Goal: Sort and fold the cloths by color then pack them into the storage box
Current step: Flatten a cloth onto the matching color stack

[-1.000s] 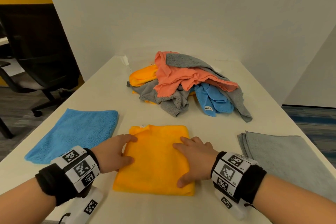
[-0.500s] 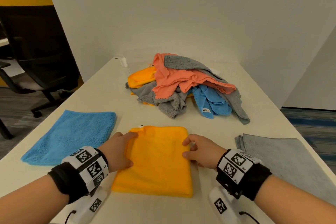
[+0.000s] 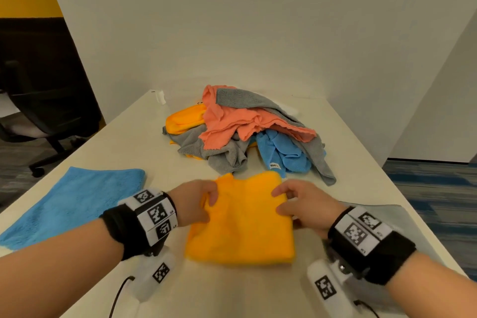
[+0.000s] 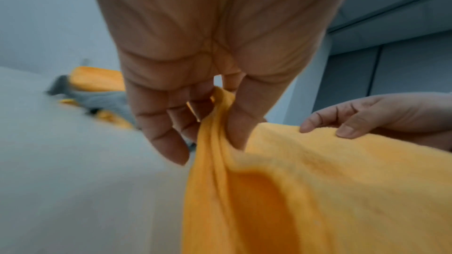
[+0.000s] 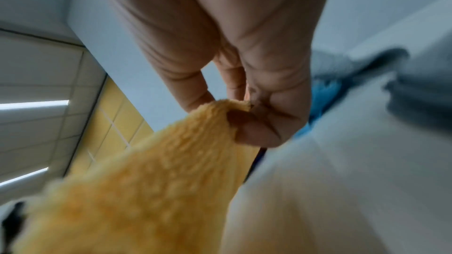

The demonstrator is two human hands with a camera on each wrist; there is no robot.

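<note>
Heap of mixed cloths (image 3: 247,134) just beyond hand-held orange cloth (image 3: 245,222), perhaps touching.

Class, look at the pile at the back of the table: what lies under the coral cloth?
Under the coral cloth show grey cloth, a blue cloth and an orange one. Their covered parts, and anything deeper, are hidden.

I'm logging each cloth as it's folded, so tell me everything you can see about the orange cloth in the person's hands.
The orange cloth is a plush, fuzzy-piled towel, folded into a rough rectangle of several layers. Its near part lies on the white table; its far end is lifted. The left hand pinches the far left edge, the right hand the far right corner. It sits before the mixed cloth pile, apart from it.
</note>
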